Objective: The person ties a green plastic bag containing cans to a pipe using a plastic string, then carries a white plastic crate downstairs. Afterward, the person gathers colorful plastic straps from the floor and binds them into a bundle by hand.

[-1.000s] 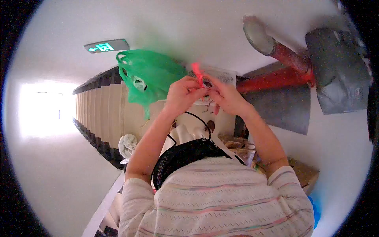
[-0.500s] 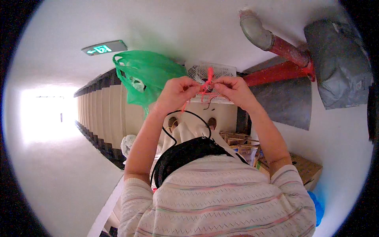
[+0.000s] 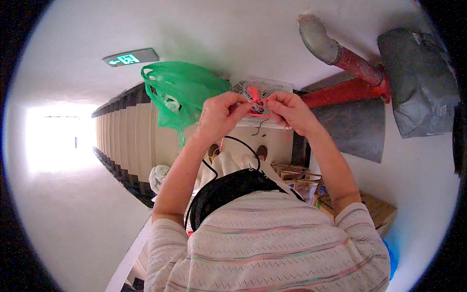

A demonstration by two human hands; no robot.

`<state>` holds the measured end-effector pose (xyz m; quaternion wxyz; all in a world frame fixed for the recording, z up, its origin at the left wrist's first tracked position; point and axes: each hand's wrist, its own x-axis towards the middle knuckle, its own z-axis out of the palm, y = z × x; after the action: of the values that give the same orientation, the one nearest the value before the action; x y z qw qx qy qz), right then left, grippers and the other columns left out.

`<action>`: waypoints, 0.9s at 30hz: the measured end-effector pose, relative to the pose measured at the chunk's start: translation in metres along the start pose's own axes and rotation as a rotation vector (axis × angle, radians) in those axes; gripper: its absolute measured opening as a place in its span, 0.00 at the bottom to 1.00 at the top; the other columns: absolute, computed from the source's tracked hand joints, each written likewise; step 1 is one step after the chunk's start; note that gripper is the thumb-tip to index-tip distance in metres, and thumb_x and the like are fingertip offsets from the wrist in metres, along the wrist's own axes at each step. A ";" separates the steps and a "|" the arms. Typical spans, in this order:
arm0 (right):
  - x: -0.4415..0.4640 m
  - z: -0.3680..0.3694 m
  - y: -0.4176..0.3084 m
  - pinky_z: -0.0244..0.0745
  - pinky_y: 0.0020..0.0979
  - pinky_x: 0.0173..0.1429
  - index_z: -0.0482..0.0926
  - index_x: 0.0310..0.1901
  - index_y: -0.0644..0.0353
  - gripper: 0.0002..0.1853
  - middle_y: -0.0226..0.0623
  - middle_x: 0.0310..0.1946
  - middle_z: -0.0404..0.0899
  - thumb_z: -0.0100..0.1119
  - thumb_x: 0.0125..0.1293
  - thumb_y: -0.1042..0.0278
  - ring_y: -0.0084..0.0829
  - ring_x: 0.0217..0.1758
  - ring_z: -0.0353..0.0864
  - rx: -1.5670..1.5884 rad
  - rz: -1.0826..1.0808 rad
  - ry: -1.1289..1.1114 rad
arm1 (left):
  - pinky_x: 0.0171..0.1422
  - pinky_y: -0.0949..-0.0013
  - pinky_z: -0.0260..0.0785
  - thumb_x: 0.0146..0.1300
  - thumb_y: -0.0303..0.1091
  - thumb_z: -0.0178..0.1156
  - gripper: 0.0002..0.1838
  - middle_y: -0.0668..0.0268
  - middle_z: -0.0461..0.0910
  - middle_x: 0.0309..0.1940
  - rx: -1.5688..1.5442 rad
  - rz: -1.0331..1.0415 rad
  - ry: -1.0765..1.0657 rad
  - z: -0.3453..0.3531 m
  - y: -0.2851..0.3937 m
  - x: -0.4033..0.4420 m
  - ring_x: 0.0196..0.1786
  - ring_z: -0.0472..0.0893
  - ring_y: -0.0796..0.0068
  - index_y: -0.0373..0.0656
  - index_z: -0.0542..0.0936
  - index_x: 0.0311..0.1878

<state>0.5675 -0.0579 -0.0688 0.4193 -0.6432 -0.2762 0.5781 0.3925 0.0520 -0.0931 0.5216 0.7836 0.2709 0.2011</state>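
Observation:
A bright red-pink string (image 3: pixel 254 94) is stretched between my two hands, with a bunched part standing up in the middle. My left hand (image 3: pixel 221 113) pinches its left side between thumb and fingers. On the other side my right hand (image 3: pixel 291 111) is closed on the string too, fingertips together. Behind the hands sits a white plastic basket (image 3: pixel 283 88) with dark contents I cannot make out. The green plastic bag (image 3: pixel 189 90) stands left of the basket, close to my left hand.
Stairs (image 3: pixel 124 129) run off to the left. A red pipe (image 3: pixel 340 92) and a grey bag (image 3: pixel 413 82) are at the right. Cardboard (image 3: pixel 379 211) lies at the lower right, a white bag (image 3: pixel 158 177) at the lower left. An exit sign (image 3: pixel 130 57) hangs on the wall.
A second ago my hands were close together at the string; they have since moved apart. The upright red-pink part now looks shorter and more bunched, and the string is drawn out sideways.

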 end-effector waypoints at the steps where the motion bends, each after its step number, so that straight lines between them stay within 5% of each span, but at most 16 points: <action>1: 0.001 0.001 -0.001 0.55 0.17 0.19 0.77 0.31 0.60 0.07 0.20 0.17 0.67 0.53 0.60 0.67 0.11 0.16 0.60 -0.022 -0.031 0.012 | 0.30 0.76 0.66 0.54 0.30 0.58 0.07 0.67 0.75 0.23 0.022 0.012 -0.012 -0.001 -0.001 0.000 0.25 0.72 0.81 0.36 0.78 0.34; 11: -0.002 -0.003 -0.010 0.54 0.17 0.20 0.78 0.31 0.60 0.07 0.20 0.18 0.70 0.56 0.58 0.66 0.11 0.19 0.61 0.027 -0.072 0.072 | 0.33 0.77 0.68 0.57 0.35 0.57 0.10 0.67 0.76 0.32 -0.670 -0.222 -0.101 -0.003 -0.006 0.005 0.32 0.73 0.82 0.37 0.77 0.37; 14: -0.006 -0.016 -0.023 0.57 0.18 0.23 0.78 0.30 0.61 0.06 0.22 0.21 0.73 0.56 0.57 0.69 0.12 0.21 0.63 -0.253 -0.018 0.031 | 0.34 0.75 0.69 0.58 0.36 0.55 0.11 0.66 0.77 0.34 -0.650 -0.336 -0.195 -0.009 -0.012 0.006 0.32 0.74 0.80 0.37 0.77 0.39; 27: -0.009 -0.025 -0.010 0.57 0.19 0.15 0.75 0.25 0.62 0.10 0.27 0.16 0.70 0.56 0.58 0.64 0.15 0.13 0.62 0.213 -0.163 0.076 | 0.25 0.78 0.67 0.57 0.32 0.57 0.11 0.70 0.75 0.22 -0.556 -0.289 -0.211 -0.017 -0.011 0.001 0.23 0.72 0.84 0.38 0.76 0.41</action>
<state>0.5920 -0.0657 -0.0559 0.5412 -0.5920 -0.2485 0.5431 0.3810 0.0675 -0.0968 0.7638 0.5814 0.2583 0.1090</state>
